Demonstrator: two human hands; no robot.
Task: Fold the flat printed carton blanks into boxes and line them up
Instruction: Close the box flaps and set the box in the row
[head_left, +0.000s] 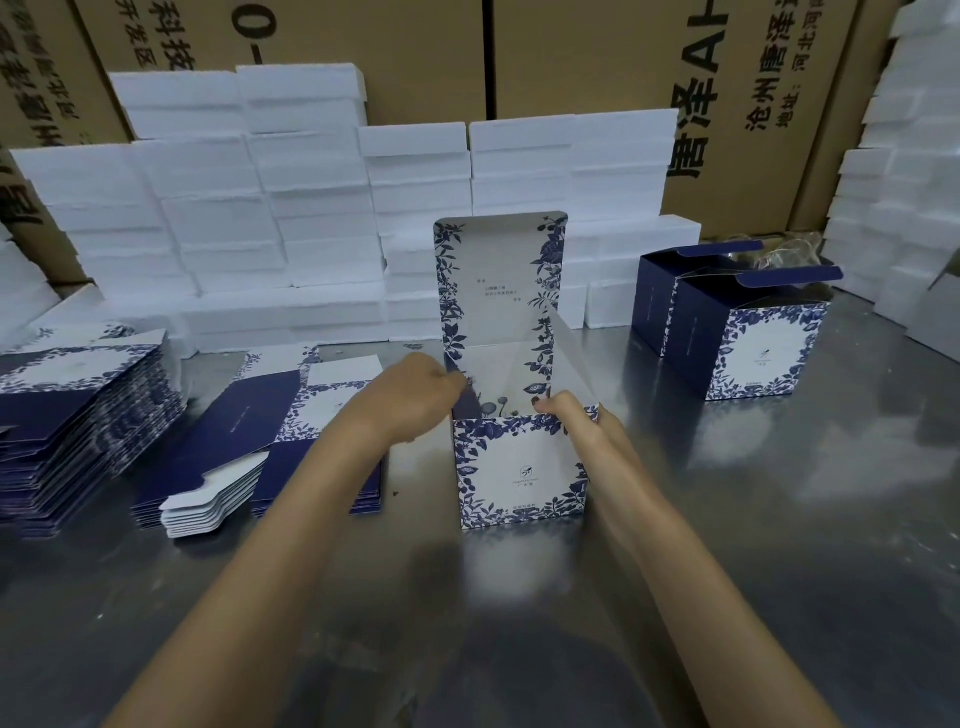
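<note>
A blue-and-white floral carton (522, 470) stands upright in the middle of the metal table (779, 519), its tall lid flap (498, 280) raised at the back. My left hand (421, 392) reaches into its left side at the top, fingers curled around the left flap there. My right hand (569, 413) grips the carton's top right corner, thumb over the front rim. Stacks of flat blanks (78, 415) lie at the left, with a second pile (249, 441) beside them. Two folded boxes (748, 332) stand in a row at the right, lids open.
White foam boxes (260, 208) are stacked along the back and up the right side (904, 208). Large brown shipping cartons (597, 57) rise behind them. The steel surface in front of the carton is bare and reflective.
</note>
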